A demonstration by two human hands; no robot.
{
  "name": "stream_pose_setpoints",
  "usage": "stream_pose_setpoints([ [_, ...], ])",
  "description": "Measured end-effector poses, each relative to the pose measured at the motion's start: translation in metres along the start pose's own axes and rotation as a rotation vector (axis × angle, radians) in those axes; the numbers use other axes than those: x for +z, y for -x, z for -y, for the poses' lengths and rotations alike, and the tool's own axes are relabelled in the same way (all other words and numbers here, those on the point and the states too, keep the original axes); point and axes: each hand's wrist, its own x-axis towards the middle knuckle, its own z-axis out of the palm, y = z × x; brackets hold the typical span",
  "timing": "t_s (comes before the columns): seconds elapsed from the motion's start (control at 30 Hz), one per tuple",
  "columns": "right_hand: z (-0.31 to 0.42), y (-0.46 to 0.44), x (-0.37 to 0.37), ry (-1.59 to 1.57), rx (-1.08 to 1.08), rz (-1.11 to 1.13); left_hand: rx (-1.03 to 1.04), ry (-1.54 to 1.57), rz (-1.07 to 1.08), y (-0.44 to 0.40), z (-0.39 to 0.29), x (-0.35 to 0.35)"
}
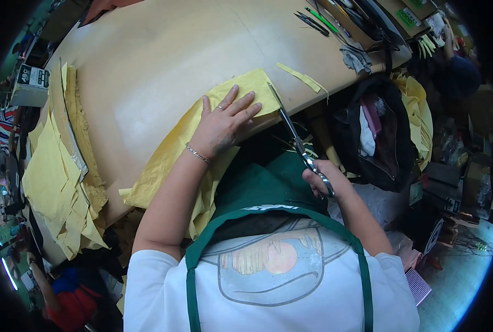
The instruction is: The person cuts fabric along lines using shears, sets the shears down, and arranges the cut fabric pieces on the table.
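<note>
My left hand point(227, 119) lies flat with its fingers spread on a piece of yellow fabric point(174, 135), which drapes over the table's front edge. In my right hand point(326, 180) are the handles of large metal scissors point(295, 135). Their blades point up and left, at the right edge of the fabric. A narrow yellow strip point(300, 77) rests on the table just right of the blade tips, apart from the larger piece.
Stacked yellow fabric point(63, 182) hangs over the table's left side. Pens and snips point(313, 23) lie at the back right beside a box and a grey cloth point(356, 58). An open black bag point(387, 138) is at the right. Other people are at both sides.
</note>
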Motion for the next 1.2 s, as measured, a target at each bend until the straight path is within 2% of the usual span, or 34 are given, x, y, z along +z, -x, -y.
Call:
stream_pose_setpoints([
  [0.17, 0.017, -0.014, -0.002, -0.047, -0.021, 0.036, 0.029, -0.003, -0.006, 0.001, 0.001, 0.002],
  [0.57, 0.009, -0.012, 0.005, 0.038, 0.032, -0.066, 0.033, -0.014, -0.007, 0.002, 0.003, 0.003],
  [0.87, 0.023, -0.029, 0.002, -0.002, -0.019, -0.053, 0.044, -0.019, -0.004, 0.001, 0.003, 0.003],
  [1.2, 0.029, -0.027, 0.006, 0.061, 0.045, -0.092, 0.038, -0.006, -0.003, 0.001, 0.003, 0.004],
])
